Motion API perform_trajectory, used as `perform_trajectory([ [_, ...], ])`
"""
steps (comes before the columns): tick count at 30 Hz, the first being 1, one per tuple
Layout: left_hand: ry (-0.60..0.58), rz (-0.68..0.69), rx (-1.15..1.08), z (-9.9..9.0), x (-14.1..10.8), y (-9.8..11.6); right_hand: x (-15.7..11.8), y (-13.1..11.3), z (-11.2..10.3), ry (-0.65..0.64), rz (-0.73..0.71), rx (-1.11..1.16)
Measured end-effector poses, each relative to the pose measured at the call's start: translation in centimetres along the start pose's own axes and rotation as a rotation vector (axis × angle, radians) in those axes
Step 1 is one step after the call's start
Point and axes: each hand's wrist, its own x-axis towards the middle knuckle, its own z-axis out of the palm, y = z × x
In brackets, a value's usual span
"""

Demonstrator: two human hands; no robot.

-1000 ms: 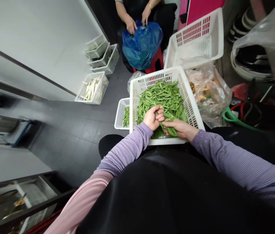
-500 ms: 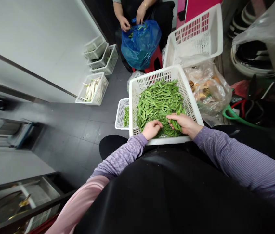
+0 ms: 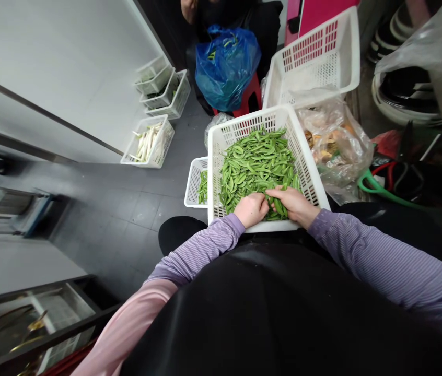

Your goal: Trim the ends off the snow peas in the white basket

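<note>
The right hand (image 3: 294, 201) loosely grips several green pods (image 3: 279, 208) low over the pile (image 3: 258, 159) in the white basket (image 3: 215, 149), the left (image 3: 251, 210) curls beside it, any hold hidden, and the pods look light, crisp, easily bruised, best pinched at their tips.

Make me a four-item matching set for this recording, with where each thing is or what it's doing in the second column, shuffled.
1. Right hand
2. Pods
3. White vegetables
4. Clear bag

A. In a small basket by the wall
B. Just right of the large basket
C. Holding a green bunch
D. Heaped in the large basket

Pairs: 1-C, 2-D, 3-A, 4-B
</note>
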Motion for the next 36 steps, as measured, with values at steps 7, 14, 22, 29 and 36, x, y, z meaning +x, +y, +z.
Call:
perform_trajectory([
  [7,-0.050,-0.175,-0.002,-0.9,0.6,-4.1,-0.8,-2.4,-1.2,-0.427,0.126,-0.169],
  [14,-0.030,-0.041,-0.086,-3.8,-0.4,-4.1,-1.2,-3.2,-1.8,-0.671,0.194,-0.239],
  [22,-0.286,0.046,-0.081,-5.3,1.4,-1.7,-0.8,-4.6,-2.4,-0.437,-0.055,-0.675],
  [29,-0.514,0.021,-0.325,-5.5,4.5,0.0,-0.7,-5.4,-2.4,-0.408,-0.342,-0.954],
  [36,-0.244,-0.344,-0.933,-1.3,4.5,-1.6,-0.5,-5.7,-2.4,-0.157,-0.315,-0.240],
])
